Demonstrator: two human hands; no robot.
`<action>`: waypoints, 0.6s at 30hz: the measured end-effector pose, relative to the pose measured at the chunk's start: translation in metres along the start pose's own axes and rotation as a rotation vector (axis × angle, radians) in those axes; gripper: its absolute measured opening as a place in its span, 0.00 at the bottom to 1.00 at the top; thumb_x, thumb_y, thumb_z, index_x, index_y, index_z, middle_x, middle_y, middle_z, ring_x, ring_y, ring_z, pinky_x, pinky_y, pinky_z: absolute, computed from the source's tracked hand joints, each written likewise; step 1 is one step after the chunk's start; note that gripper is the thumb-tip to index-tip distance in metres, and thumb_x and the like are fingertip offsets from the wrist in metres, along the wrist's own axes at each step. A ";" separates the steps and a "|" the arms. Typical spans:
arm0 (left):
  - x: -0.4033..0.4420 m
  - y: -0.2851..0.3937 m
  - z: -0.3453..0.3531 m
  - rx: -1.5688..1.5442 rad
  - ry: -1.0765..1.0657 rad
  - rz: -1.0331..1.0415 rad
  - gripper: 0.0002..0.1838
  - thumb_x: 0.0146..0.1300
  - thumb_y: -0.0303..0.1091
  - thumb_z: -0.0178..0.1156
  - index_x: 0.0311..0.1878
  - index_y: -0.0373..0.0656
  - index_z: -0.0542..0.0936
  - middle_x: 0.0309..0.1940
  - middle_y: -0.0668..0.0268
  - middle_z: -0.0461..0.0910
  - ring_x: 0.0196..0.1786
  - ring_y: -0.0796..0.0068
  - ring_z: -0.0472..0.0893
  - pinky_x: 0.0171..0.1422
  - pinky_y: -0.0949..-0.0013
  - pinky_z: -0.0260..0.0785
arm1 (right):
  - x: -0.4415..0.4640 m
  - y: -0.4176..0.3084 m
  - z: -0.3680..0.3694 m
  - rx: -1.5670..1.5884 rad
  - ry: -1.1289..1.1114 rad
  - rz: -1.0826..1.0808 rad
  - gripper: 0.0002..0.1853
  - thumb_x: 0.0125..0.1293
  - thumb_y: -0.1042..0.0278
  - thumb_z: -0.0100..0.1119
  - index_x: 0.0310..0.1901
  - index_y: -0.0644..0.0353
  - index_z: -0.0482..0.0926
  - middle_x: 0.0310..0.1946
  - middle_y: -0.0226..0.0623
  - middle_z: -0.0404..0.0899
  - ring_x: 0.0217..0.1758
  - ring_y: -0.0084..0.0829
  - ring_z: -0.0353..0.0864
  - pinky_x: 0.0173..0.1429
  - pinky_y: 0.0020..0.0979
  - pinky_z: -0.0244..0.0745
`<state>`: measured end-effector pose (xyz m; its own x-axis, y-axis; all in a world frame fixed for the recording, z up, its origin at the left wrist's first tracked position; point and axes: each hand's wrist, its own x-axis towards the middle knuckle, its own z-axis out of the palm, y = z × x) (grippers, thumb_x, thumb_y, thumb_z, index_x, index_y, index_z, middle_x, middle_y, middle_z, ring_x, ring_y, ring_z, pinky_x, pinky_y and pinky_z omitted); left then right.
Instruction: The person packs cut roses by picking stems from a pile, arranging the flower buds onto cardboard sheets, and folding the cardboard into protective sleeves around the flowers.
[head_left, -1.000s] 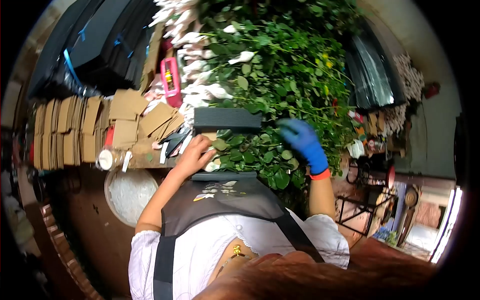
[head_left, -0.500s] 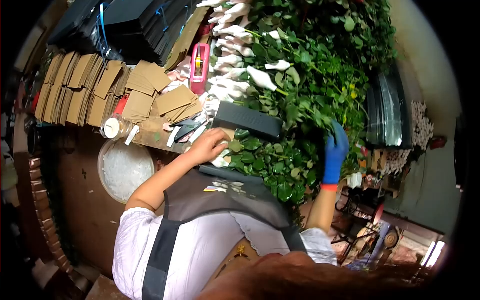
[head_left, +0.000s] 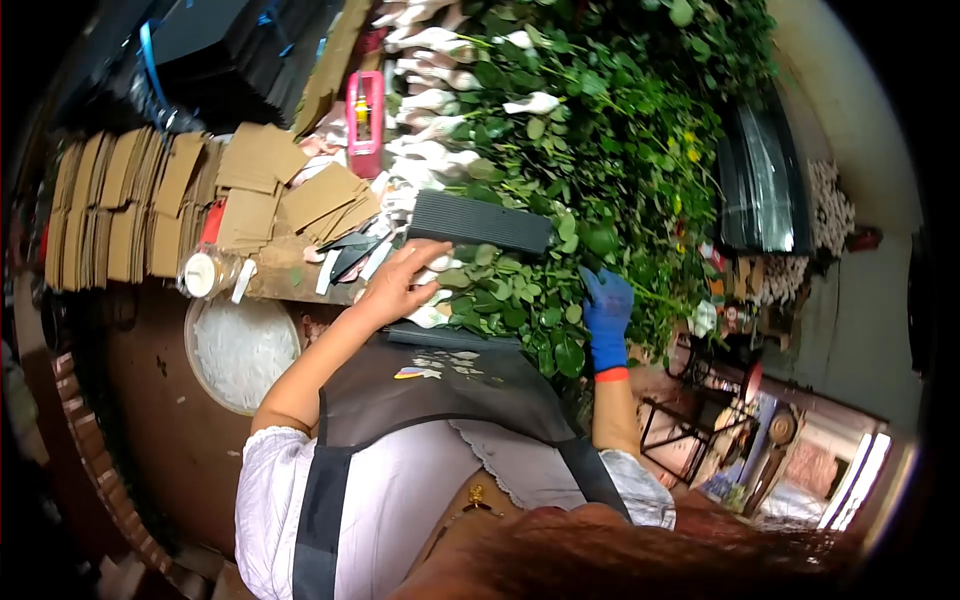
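My left hand (head_left: 398,285) is bare, thumb and fingers curved around a white-wrapped rose bud (head_left: 440,263) at the left end of a leafy bunch (head_left: 510,292). My right hand (head_left: 608,312), in a blue glove with an orange cuff, is closed among the stems and leaves at the bunch's right end; the leaves partly hide its fingertips. Just beyond the bunch lies a dark ribbed strip (head_left: 480,222). Another dark ribbed strip (head_left: 455,338) shows along the near side, against my apron. More wrapped roses (head_left: 430,128) lie in a row at the back.
A pink tape dispenser (head_left: 365,125) stands left of the roses. Cardboard pieces (head_left: 330,200) and card stacks (head_left: 125,170) cover the table's left part, with a clear jar (head_left: 205,272) at its edge. Below is a round white tub (head_left: 243,350). Dark sheets (head_left: 765,185) stand at right.
The separate wrapped rose has come down from above the dark strip to the near bunch. My right hand has moved left and lower. My left hand's fingers now reach around a bud.
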<state>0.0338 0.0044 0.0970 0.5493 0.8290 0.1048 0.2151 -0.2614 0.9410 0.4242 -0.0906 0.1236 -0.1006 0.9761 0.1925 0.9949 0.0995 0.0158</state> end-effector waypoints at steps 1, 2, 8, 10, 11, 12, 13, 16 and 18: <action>-0.001 0.000 0.000 0.045 -0.030 -0.016 0.30 0.60 0.25 0.66 0.67 0.51 0.74 0.60 0.63 0.75 0.52 0.65 0.81 0.50 0.69 0.77 | -0.001 -0.006 -0.003 -0.098 -0.042 0.042 0.24 0.52 0.74 0.64 0.53 0.44 0.85 0.49 0.41 0.82 0.52 0.46 0.80 0.53 0.46 0.75; -0.001 0.000 -0.001 0.091 -0.061 -0.028 0.30 0.61 0.25 0.66 0.67 0.50 0.74 0.61 0.63 0.74 0.53 0.67 0.81 0.52 0.70 0.79 | 0.001 -0.009 -0.009 -0.102 -0.154 0.086 0.28 0.53 0.73 0.64 0.58 0.42 0.82 0.54 0.41 0.81 0.55 0.46 0.80 0.56 0.46 0.75; -0.001 0.011 0.003 0.204 -0.007 0.018 0.30 0.59 0.24 0.65 0.67 0.47 0.73 0.59 0.58 0.73 0.40 0.64 0.81 0.45 0.63 0.77 | 0.034 -0.007 -0.093 0.357 0.075 0.174 0.26 0.63 0.63 0.64 0.64 0.48 0.78 0.60 0.44 0.81 0.59 0.46 0.82 0.64 0.43 0.77; 0.002 0.007 0.000 0.195 -0.007 0.094 0.31 0.59 0.24 0.65 0.67 0.47 0.72 0.58 0.58 0.74 0.43 0.62 0.81 0.46 0.63 0.76 | 0.056 -0.004 -0.088 0.293 0.221 0.191 0.25 0.64 0.61 0.64 0.63 0.51 0.79 0.58 0.45 0.82 0.59 0.44 0.83 0.64 0.42 0.77; 0.002 0.007 0.000 0.193 -0.007 0.095 0.31 0.59 0.24 0.65 0.68 0.47 0.73 0.58 0.58 0.75 0.46 0.60 0.81 0.48 0.64 0.76 | 0.068 -0.006 -0.083 0.262 0.294 0.197 0.24 0.64 0.61 0.65 0.62 0.53 0.79 0.58 0.45 0.83 0.59 0.44 0.83 0.64 0.41 0.77; 0.002 0.008 0.000 0.212 -0.010 0.119 0.30 0.59 0.23 0.65 0.67 0.47 0.73 0.58 0.58 0.75 0.46 0.60 0.81 0.49 0.64 0.76 | 0.073 -0.005 -0.065 0.244 0.220 0.162 0.24 0.64 0.61 0.64 0.62 0.54 0.79 0.59 0.44 0.82 0.59 0.44 0.83 0.63 0.41 0.77; 0.003 0.010 0.000 0.232 -0.012 0.142 0.30 0.59 0.23 0.65 0.67 0.47 0.73 0.58 0.58 0.75 0.46 0.60 0.81 0.49 0.64 0.76 | 0.076 -0.008 -0.046 0.181 -0.002 0.236 0.24 0.63 0.62 0.64 0.61 0.53 0.79 0.58 0.43 0.82 0.58 0.44 0.83 0.62 0.41 0.78; 0.002 0.016 -0.004 0.220 -0.092 0.056 0.25 0.60 0.22 0.64 0.62 0.45 0.76 0.58 0.57 0.75 0.56 0.55 0.81 0.58 0.61 0.76 | 0.072 -0.009 -0.011 0.136 -0.199 0.327 0.23 0.60 0.66 0.64 0.59 0.50 0.81 0.55 0.41 0.84 0.55 0.45 0.84 0.60 0.41 0.78; 0.002 0.015 -0.003 0.214 -0.082 0.021 0.25 0.60 0.22 0.64 0.62 0.44 0.77 0.58 0.57 0.75 0.56 0.55 0.81 0.57 0.62 0.76 | 0.069 -0.002 -0.007 0.180 -0.061 0.312 0.23 0.57 0.70 0.64 0.57 0.49 0.82 0.52 0.41 0.85 0.53 0.45 0.84 0.59 0.41 0.79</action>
<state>0.0360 0.0031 0.1124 0.6175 0.7816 0.0886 0.3643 -0.3840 0.8484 0.4153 -0.0244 0.1436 0.2020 0.9740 0.1021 0.9617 -0.1775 -0.2089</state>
